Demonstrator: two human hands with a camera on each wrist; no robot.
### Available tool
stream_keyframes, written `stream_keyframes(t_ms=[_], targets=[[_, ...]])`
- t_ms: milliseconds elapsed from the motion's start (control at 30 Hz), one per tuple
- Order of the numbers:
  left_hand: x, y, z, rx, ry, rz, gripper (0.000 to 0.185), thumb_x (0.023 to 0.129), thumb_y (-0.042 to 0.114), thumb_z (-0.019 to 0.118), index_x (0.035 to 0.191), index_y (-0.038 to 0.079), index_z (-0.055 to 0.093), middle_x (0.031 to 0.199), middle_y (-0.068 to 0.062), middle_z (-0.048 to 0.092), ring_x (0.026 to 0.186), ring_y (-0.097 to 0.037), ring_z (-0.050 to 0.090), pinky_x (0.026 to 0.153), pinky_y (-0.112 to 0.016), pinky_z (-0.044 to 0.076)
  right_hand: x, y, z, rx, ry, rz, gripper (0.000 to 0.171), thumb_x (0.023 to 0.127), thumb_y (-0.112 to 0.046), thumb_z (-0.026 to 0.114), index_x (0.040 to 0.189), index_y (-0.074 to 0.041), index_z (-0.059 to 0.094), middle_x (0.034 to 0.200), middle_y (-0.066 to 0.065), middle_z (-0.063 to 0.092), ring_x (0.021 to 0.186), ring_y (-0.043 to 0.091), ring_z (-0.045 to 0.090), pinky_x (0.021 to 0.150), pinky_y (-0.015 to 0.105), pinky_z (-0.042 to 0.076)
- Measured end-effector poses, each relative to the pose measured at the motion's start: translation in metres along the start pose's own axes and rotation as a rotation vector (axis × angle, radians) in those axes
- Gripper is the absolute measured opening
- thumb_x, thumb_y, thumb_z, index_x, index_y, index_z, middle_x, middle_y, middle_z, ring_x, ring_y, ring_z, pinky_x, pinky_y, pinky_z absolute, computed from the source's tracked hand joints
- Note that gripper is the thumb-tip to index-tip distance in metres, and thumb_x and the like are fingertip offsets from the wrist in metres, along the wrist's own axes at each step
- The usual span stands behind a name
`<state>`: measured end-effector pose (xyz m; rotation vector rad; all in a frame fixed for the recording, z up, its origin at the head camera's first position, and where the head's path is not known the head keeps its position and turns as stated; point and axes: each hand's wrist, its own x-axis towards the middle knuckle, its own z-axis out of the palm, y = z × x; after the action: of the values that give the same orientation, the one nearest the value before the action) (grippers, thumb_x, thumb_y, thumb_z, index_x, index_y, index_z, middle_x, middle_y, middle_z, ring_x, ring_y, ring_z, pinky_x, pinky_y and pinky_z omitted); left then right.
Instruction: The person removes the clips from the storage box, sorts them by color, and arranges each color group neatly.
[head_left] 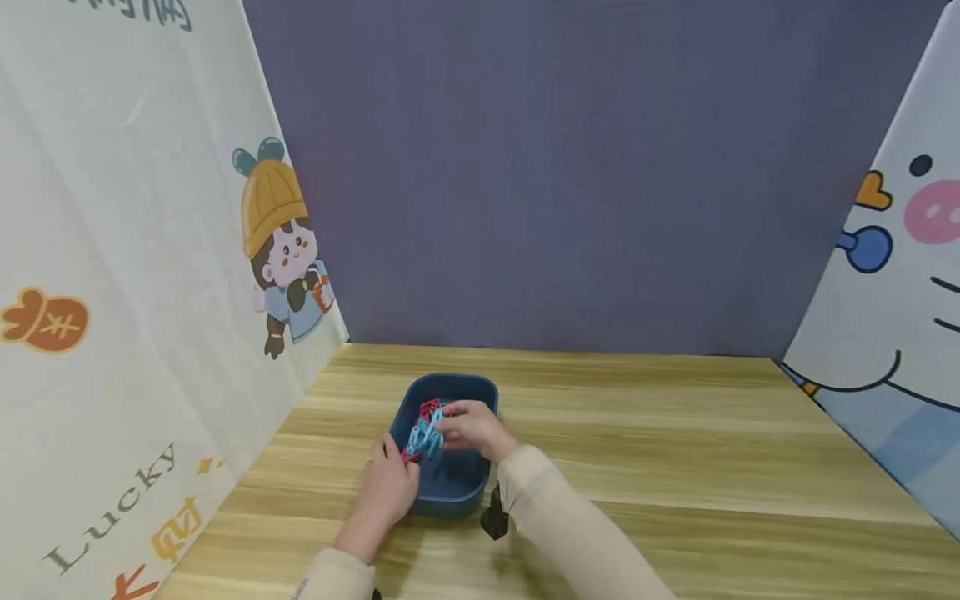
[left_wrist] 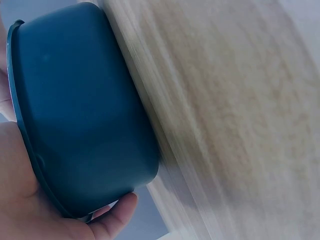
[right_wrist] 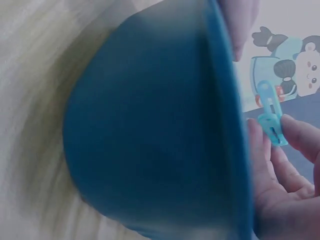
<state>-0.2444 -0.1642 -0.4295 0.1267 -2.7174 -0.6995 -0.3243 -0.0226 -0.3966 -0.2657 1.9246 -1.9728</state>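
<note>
On the white cloth (head_left: 150,208) left of the box (head_left: 442,506), the word "Lucky" (head_left: 111,508) is readable in grey slanted letters. A yellow sign (head_left: 176,529) beside it is stylised, and I cannot read it surely; the orange bag print (head_left: 56,323) carries a mark like a yen sign. The box is dark blue and smooth, seemingly plastic, with rounded corners and a thin rim. It stands on the worktop (head_left: 637,433), which shows streaked wood grain. Within the rim of the box are blue clips (head_left: 415,437) and a red clip (head_left: 430,408), close together. The right hand (head_left: 476,429) is over the box; its grip pinches a pale-blue clip (right_wrist: 272,117), slightly translucent, with a long loop at one end. The left hand (head_left: 390,479) holds the left rim of the box, its fingers bent around; a bit of red shows beside its thumb, and I cannot tell whether it is also held. Behind the box hangs a plain purple-grey cloth (head_left: 525,167).
</note>
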Motion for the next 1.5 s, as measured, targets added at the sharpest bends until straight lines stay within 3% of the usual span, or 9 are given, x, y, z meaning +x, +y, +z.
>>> stream_keyframes(t_ms=[133, 633, 900, 1200, 1500], targets=[[0.001, 0.000, 0.000, -0.008, 0.007, 0.006, 0.061, 0.084, 0.012, 0.049, 0.127, -0.025, 0.027, 0.122, -0.037, 0.035, 0.090, -0.051, 0.048, 0.081, -0.054, 0.041, 0.004, -0.001, -0.008, 0.002, 0.002, 0.007, 0.031, 0.082, 0.001, 0.064, 0.111, 0.008, 0.055, 0.096, 0.026, 0.061, 0.069, 0.020, 0.064, 0.069, 0.037, 0.053], [-0.001, 0.001, -0.003, -0.008, -0.024, 0.005, 0.061, 0.085, 0.013, 0.046, 0.129, -0.025, 0.026, 0.125, -0.037, 0.033, 0.094, -0.052, 0.047, 0.083, -0.055, 0.039, 0.001, -0.012, -0.029, -0.005, 0.042, 0.004, 0.034, 0.084, -0.001, 0.063, 0.116, 0.008, 0.053, 0.079, 0.010, 0.063, 0.064, 0.015, 0.062, 0.067, 0.035, 0.053], [-0.001, 0.000, -0.005, -0.003, -0.060, -0.009, 0.062, 0.087, 0.014, 0.045, 0.131, -0.024, 0.023, 0.127, -0.038, 0.030, 0.099, -0.052, 0.045, 0.086, -0.055, 0.038, -0.001, -0.013, -0.043, 0.024, 0.037, 0.003, 0.036, 0.085, -0.001, 0.061, 0.118, 0.008, 0.050, 0.098, 0.023, 0.062, 0.072, 0.019, 0.063, 0.070, 0.034, 0.053], [-0.001, 0.000, -0.003, -0.010, -0.058, -0.009, 0.063, 0.087, 0.014, 0.045, 0.131, -0.024, 0.023, 0.128, -0.038, 0.030, 0.100, -0.052, 0.045, 0.087, -0.055, 0.037, -0.003, -0.016, -0.059, 0.045, 0.068, -0.009, 0.032, 0.086, 0.002, 0.057, 0.117, 0.008, 0.050, 0.086, 0.014, 0.062, 0.071, 0.018, 0.062, 0.072, 0.035, 0.052], [-0.001, 0.000, -0.003, -0.006, -0.064, -0.011, 0.062, 0.087, 0.014, 0.045, 0.131, -0.024, 0.023, 0.129, -0.038, 0.030, 0.102, -0.052, 0.044, 0.088, -0.055, 0.036, -0.005, -0.013, -0.080, 0.065, 0.059, -0.040, 0.034, 0.087, 0.000, 0.056, 0.118, 0.010, 0.047, 0.089, 0.015, 0.059, 0.074, 0.019, 0.062, 0.079, 0.040, 0.049]])
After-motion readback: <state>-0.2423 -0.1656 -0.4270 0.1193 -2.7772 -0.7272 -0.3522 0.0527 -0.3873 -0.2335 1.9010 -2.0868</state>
